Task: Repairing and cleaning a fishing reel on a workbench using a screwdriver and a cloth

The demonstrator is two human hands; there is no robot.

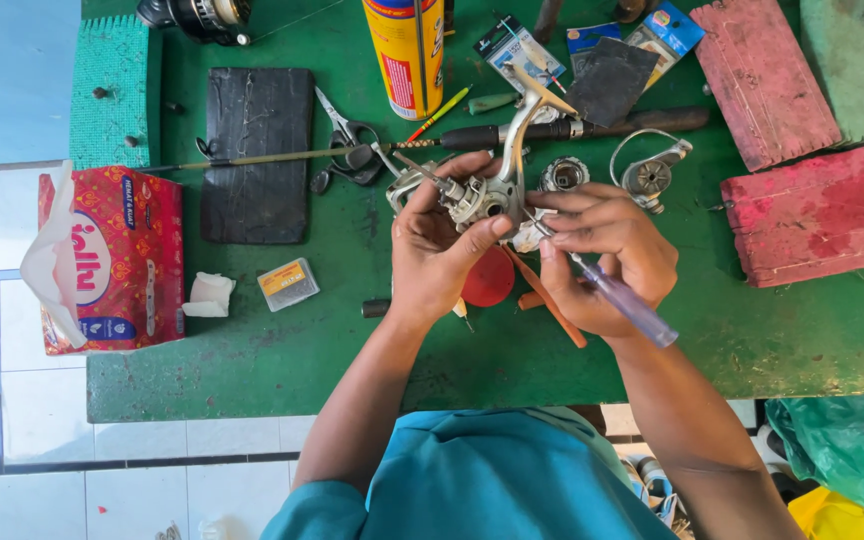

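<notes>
The left hand [437, 250] is gripping a silver spinning reel body [482, 195] over the middle of the green table [252, 350], fingers curled under it and the thumb pressing across its side — the metal is looking worn and greasy, with a pale curved stem rising from it toward the far edge and a threaded shaft poking out to the left. The right hand [602, 255] is closing around a screwdriver with a clear bluish handle [627, 305], its tip meeting the reel just beside the left thumb, while the fingertips are steadying the reel's right side. Under the hands a red round lid [490, 280] is lying partly hidden, and an orange stick [552, 305] is slanting out beneath the right wrist. Just beyond the reel a dark fishing rod [572, 128] is stretching across the table, with a silver spool [564, 175] and a bail-wire rotor [649, 175] resting near it. Further off are lying scissors [347, 135], one yellow spray can [407, 50], one black rubber mat [255, 150], one red tissue box [117, 255] at the left edge, and two red blocks [817, 210] on the right.
</notes>
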